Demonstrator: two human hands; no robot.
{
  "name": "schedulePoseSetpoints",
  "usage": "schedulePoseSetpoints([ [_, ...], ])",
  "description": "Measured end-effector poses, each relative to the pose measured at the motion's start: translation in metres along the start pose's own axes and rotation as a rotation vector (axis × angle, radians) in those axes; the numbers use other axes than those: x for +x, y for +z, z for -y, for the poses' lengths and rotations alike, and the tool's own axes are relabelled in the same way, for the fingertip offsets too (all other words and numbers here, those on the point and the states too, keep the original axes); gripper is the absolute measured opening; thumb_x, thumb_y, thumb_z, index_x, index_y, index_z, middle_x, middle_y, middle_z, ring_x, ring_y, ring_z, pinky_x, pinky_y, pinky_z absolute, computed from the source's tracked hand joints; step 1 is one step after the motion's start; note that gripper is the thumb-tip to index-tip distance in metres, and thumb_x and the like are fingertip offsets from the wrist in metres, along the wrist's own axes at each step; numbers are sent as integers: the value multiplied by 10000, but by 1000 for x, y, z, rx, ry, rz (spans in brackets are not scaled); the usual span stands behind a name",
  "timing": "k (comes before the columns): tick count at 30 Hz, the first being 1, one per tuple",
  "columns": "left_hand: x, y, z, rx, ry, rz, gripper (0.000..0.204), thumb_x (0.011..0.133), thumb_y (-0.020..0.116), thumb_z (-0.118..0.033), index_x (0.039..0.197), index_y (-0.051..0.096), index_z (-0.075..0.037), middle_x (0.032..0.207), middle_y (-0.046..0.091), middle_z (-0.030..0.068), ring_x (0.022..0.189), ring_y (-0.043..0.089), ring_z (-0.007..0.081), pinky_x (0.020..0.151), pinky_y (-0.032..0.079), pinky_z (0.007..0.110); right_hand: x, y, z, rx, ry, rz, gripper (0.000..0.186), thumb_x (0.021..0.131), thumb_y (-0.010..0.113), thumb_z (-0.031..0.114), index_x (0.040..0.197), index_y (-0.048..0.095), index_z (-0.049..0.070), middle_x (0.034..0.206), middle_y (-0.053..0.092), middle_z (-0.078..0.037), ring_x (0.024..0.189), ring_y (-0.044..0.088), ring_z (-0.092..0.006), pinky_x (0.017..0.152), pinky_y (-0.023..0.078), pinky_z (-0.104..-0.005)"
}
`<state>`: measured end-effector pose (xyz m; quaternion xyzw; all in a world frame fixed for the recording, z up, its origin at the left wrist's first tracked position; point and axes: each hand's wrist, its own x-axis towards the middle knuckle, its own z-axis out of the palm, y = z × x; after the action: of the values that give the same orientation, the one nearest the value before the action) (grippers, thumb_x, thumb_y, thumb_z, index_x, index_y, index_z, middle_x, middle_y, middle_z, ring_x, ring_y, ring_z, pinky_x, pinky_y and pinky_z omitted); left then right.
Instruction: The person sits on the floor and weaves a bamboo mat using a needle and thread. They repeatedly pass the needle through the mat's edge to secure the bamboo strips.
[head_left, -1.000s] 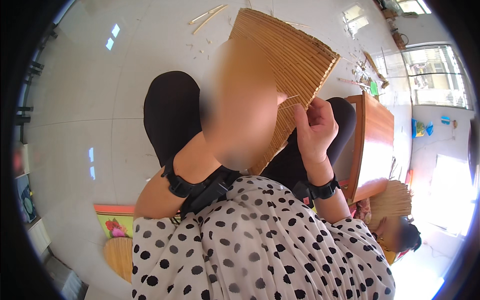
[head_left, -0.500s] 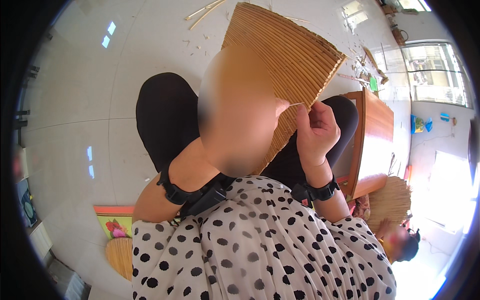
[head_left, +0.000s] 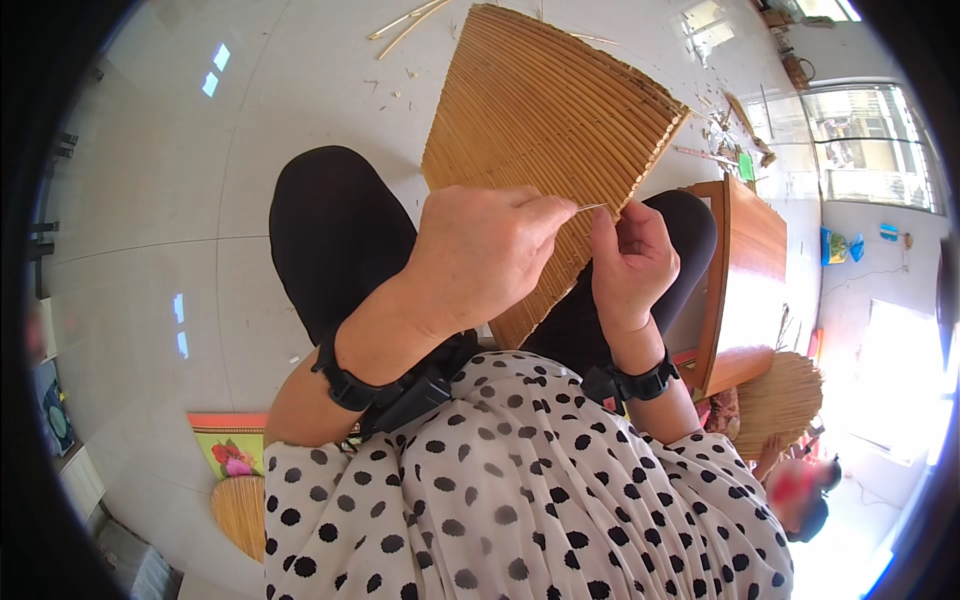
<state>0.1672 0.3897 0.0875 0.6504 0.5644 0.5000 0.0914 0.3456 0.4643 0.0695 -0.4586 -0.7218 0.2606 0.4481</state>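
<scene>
thumb and forefinger of the left hand [head_left: 482,245] pinch a thin, pale needle-like sliver [head_left: 591,207], the fingers closed on it and the back of the hand turned up. the sliver points right, its free end beside the tip of the right thumb; whether the two touch, i cannot tell. the right hand [head_left: 638,265] is closed on the border of a panel of stalks [head_left: 548,110], thumb over the upper face and the other fingers curled at the outer side of the edge, partly hidden.

the panel lies below and ahead of both hands, many narrow tan stalks set side by side, widening away from the body. its lower part runs down between the person's legs, and its right border, where the cut ends show as a row, passes through the right hand's grip. the left hand is over the panel's lower left part and covers some of it; whether its curled fingers rest on the stalks is hidden

a black-clad knee [head_left: 335,225] stands to the left. just right of the other knee is a wooden box-like piece [head_left: 750,290], and behind that a co-worker [head_left: 805,495] has a hand by a fan-shaped bundle [head_left: 782,400]. loose stalks [head_left: 412,28] and small scraps lie on the pale tiled floor [head_left: 150,200] beyond the panel, near its far left corner
</scene>
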Motion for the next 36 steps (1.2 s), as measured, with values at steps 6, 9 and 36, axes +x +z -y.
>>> schedulePoseSetpoints([
  [6, 0, 0, -1, 0, 6, -2, 196, 818, 730, -27, 1002, 751, -90, 722, 672, 57, 577, 637, 242, 502, 488, 326, -1, -1, -1, 9, 9, 3, 225, 834, 811, 65, 999, 696, -36, 830, 759, -66, 738, 730, -95, 683, 579, -227],
  [9, 0, -1, -1, 2, 8, -1, 199, 817, 730, -26, 1004, 751, -90, 725, 676, 58, 577, 639, 242, 502, 489, 327, -1, 0, -1, 7, -12, 0, 227, 832, 812, 65, 999, 696, -36, 826, 758, -68, 738, 730, -95, 684, 583, -229],
  [36, -2, -4, -1, 66, 23, 13, 234, 802, 743, -28, 1026, 751, -96, 734, 672, 47, 595, 648, 240, 511, 497, 330, -2, 2, -1, -3, 0, -14, 233, 840, 813, 85, 1011, 702, -28, 838, 762, -70, 744, 741, -105, 664, 574, -225],
])
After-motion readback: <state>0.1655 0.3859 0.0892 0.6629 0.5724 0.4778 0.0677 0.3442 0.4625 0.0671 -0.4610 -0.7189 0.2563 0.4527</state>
